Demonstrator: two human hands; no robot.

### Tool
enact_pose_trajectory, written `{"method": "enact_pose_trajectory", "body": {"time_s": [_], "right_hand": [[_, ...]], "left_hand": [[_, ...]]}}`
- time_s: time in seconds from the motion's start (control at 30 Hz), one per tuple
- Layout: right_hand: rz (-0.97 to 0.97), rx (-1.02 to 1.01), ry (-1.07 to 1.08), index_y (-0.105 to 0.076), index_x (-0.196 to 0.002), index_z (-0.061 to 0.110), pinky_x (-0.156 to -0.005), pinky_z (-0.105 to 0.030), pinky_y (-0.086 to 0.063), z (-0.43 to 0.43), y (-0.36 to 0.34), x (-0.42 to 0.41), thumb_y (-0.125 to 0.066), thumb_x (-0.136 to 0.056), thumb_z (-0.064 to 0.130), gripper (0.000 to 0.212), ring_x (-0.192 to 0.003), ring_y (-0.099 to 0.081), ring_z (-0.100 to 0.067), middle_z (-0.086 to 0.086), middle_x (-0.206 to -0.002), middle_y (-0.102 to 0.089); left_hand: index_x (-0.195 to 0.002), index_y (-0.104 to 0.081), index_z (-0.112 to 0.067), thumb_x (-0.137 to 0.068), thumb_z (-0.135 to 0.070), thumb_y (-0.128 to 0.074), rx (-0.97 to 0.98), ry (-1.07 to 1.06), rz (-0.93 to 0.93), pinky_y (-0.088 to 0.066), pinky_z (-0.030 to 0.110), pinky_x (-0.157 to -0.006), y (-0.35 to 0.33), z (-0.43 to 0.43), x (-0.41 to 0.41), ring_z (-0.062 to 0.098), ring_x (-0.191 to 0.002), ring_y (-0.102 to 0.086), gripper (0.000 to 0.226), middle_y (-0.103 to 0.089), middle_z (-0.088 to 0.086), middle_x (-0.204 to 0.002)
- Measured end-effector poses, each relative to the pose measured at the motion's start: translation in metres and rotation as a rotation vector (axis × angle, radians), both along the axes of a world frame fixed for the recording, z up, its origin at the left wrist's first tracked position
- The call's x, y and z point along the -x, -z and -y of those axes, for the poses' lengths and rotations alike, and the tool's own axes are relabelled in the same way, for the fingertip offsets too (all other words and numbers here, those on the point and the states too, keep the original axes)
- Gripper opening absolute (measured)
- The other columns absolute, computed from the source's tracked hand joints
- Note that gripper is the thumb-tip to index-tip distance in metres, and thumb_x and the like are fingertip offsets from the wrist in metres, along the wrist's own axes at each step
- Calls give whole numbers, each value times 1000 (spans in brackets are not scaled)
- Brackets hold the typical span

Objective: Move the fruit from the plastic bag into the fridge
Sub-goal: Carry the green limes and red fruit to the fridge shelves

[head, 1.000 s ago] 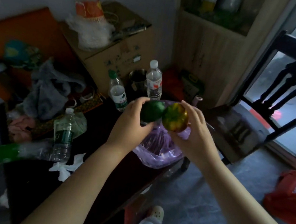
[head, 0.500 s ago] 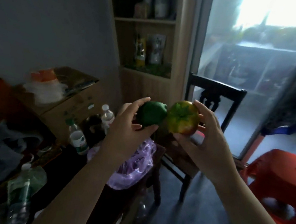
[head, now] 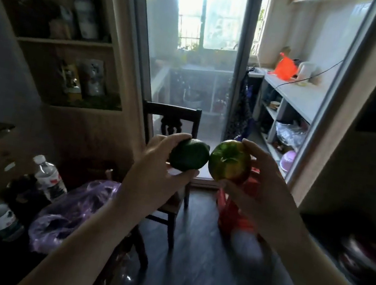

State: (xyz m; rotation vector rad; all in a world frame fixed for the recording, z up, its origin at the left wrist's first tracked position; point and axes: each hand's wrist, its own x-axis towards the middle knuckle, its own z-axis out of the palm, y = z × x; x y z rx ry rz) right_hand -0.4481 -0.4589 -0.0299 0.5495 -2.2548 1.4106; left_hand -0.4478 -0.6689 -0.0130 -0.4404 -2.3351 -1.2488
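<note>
My left grip [head: 159,174] curls round a dark green fruit [head: 188,158] and my right grip [head: 261,194] round a yellow-green fruit [head: 229,162], both in mid-air, clear of the purple plastic bag [head: 69,212]. Both look firm, smooth and light, so I'd cup them around the widest part.

We see a dark green round fruit [head: 189,157], a green-yellow-red mottled round fruit [head: 229,162], a translucent purple plastic bag [head: 71,212], and possibly an orange bag [head: 284,67].

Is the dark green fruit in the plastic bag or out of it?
Out. The left hand grips the dark green fruit in the air, clear of the purple plastic bag lying at lower left.
</note>
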Motion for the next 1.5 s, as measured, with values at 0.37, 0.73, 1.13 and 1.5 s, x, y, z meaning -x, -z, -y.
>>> {"method": "enact_pose_trajectory", "body": {"time_s": [0.37, 0.73, 1.13, 1.5], "right_hand": [[-111, -172, 392, -39, -127, 37, -89, -18, -45, -182, -95, -171, -63, -54, 66, 82, -109, -53, 1, 16, -123, -50], [-264, -262, 790, -42, -124, 36, -86, -23, -48, -373, -126, -385, -61, -59, 70, 76, -105, -55, -3, 10, -119, -52], [-261, -249, 1246, -46, -124, 29, -82, -9, -45, -491, -125, -563, -70, -61, 59, 73, -99, -57, 3, 5, -118, -55], [-76, -260, 1512, -41, -125, 38, -85, -12, -47, -577, -95, -623, -62, -68, 68, 67, -102, -56, 5, 19, -117, -53]], "left_hand": [[-124, -54, -31, -71, -23, -81, 28, 347, -177, -43, 7, -82, -81, -187, -94, 3, -103, -54, 60, -51, -10, -117], [-124, -51, -34, -74, -26, -78, -93, 794, -273, -52, 17, -82, -107, -425, -237, 5, -106, -54, 57, -47, -14, -117], [-126, -48, -33, -78, -27, -75, -101, 1267, -243, -50, 13, -83, -120, -623, -364, 3, -105, -53, 55, -48, -9, -115], [-128, -51, -31, -77, -27, -75, -32, 1535, -255, -48, 17, -87, -103, -774, -405, -1, -101, -51, 55, -51, -10, -111]]}}
